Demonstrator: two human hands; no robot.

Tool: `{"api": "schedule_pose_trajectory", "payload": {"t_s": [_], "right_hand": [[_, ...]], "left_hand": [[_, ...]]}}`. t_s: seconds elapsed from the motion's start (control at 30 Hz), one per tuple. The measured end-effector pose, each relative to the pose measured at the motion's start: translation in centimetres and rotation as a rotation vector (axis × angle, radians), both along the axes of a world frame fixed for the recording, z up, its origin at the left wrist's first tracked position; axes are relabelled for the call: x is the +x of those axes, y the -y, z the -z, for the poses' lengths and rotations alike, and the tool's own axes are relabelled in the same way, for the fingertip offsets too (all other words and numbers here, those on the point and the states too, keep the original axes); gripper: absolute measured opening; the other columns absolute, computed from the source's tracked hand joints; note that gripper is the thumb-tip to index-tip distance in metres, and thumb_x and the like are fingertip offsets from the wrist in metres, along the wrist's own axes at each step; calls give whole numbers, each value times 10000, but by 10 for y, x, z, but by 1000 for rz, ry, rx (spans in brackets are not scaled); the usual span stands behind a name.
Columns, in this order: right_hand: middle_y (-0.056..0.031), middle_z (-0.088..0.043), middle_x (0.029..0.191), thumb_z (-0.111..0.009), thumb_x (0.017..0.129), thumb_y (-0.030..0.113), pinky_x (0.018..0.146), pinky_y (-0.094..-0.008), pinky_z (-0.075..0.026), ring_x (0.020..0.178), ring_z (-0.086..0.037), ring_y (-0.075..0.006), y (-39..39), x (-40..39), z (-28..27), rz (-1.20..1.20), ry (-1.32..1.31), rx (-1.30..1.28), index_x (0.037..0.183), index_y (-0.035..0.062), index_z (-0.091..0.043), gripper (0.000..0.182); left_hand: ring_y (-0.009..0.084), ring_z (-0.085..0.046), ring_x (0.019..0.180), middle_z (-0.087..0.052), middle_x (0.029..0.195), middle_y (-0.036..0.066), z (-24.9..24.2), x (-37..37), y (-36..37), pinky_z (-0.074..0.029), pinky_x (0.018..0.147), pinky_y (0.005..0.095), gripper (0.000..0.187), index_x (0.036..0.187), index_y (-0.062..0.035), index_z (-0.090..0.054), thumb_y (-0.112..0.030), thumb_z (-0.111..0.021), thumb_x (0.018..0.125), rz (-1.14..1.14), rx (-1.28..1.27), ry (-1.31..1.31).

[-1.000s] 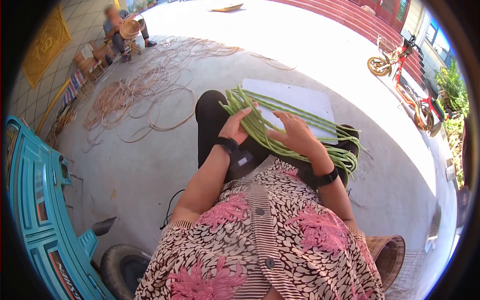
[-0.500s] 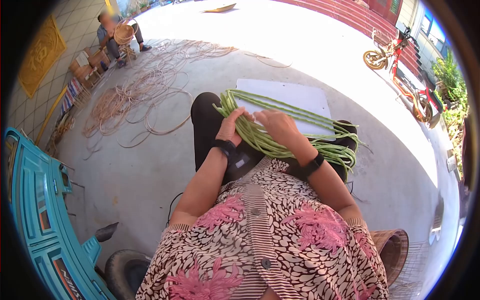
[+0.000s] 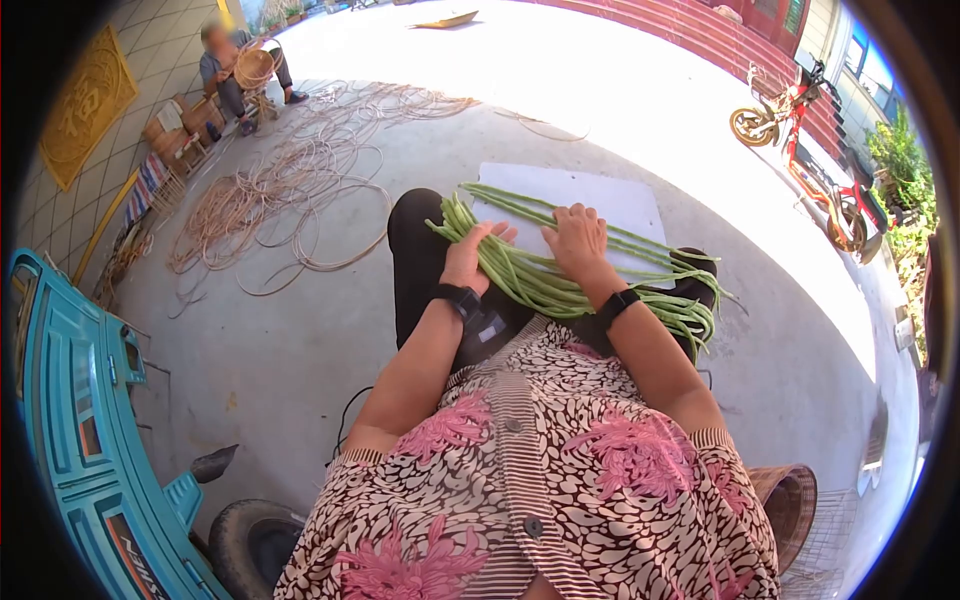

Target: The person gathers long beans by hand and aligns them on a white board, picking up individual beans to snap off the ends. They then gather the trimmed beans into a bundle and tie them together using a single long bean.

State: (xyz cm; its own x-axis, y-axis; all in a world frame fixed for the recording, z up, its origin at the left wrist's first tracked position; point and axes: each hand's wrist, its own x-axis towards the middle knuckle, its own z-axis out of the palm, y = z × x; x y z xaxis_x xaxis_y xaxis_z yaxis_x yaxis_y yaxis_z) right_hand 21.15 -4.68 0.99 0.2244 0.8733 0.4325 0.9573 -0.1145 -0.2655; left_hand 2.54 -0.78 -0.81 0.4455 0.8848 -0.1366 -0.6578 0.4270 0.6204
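A bundle of long green beans (image 3: 540,287) lies across my lap, its stems fanned at the left and its tips drooping over my right knee. My left hand (image 3: 470,255) is wrapped around the bundle near its left end. A few beans lie apart from the bundle on a pale board (image 3: 625,200) resting on my legs. Over these separate beans, my right hand (image 3: 578,240) is closed with its fingers curled down on them; the fingertips are partly hidden.
Coils of thin cane strips (image 3: 260,200) spread over the concrete floor ahead left. Beyond them, a seated person (image 3: 228,75) holds a wicker basket (image 3: 254,68). A turquoise vehicle (image 3: 90,400) stands close at my left, a woven basket (image 3: 790,505) at my right. A red scooter (image 3: 815,180) is parked far right.
My right hand has moved from the bundle's left part up and right onto the separate beans. My left hand stays on the bundle, its fingers somewhat more spread.
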Motion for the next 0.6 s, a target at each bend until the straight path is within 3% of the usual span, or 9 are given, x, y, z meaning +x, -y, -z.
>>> {"api": "schedule_pose_trajectory", "payload": {"t_s": [0.17,0.47,0.6], "right_hand": [[-128,-638,1010,-666,764,245,868,-439,-430,1013,-574,-299,-1,0,-9,-3,-24,-180,990,60,-642,294],[-142,-683,940,-656,784,261,805,-422,-475,942,-640,-315,11,-2,-8,-78,-402,-224,958,34,-646,286],[-110,-689,842,-665,828,272,725,-354,-487,791,-644,-218,-1,6,14,-223,-808,-68,971,22,-655,289]], "left_hand": [[343,-542,1182,-521,1260,214,4,1,-3,-469,975,466,491,1277,57,-354,-142,-603,902,0,-33,15],[357,-570,1137,-521,1252,216,9,-1,-7,-504,923,463,484,1262,71,-381,-118,-620,886,-1,-55,35],[341,-564,1148,-536,1233,195,0,0,2,-505,910,450,497,1281,62,-382,-121,-624,887,-24,-39,22]]}}
